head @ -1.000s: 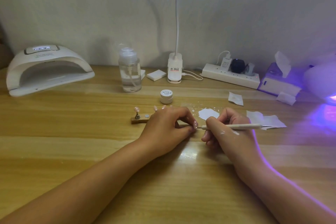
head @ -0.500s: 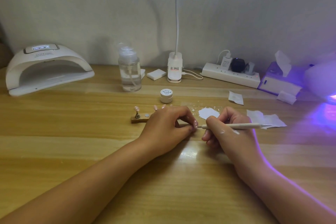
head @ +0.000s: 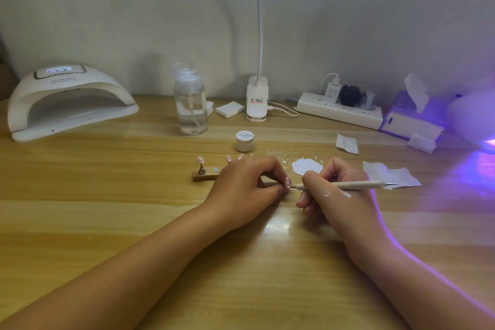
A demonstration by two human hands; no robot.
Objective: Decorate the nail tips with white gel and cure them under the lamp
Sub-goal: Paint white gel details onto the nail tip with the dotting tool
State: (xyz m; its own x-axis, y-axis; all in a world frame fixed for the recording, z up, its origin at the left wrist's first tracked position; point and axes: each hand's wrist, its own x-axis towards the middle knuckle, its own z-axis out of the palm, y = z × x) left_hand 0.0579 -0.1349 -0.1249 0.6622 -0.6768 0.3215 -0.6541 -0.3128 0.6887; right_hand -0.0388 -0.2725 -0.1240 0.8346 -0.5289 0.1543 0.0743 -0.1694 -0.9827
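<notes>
My left hand [head: 249, 190] pinches a small pink nail tip [head: 287, 183] between thumb and fingers, just above the table. My right hand [head: 332, 190] grips a thin white dotting pen [head: 348, 185] like a pencil, its metal point touching the tip. A wooden holder [head: 205, 175] with one pink tip on a stand [head: 201, 161] sits to the left of my left hand. More pink tips [head: 233, 157] peek out behind my knuckles. A small white gel jar [head: 244, 140] stands beyond the hands. White gel is smeared on a clear sheet [head: 306, 166]. The white curing lamp [head: 67, 102] is at far left.
A clear pump bottle [head: 190, 104], a desk lamp base [head: 257, 99], a white pad [head: 229, 110] and a power strip [head: 340, 112] line the wall. Wipes [head: 393, 177] and a tissue box [head: 412, 118] lie at right, where a second lamp glows purple [head: 482, 142].
</notes>
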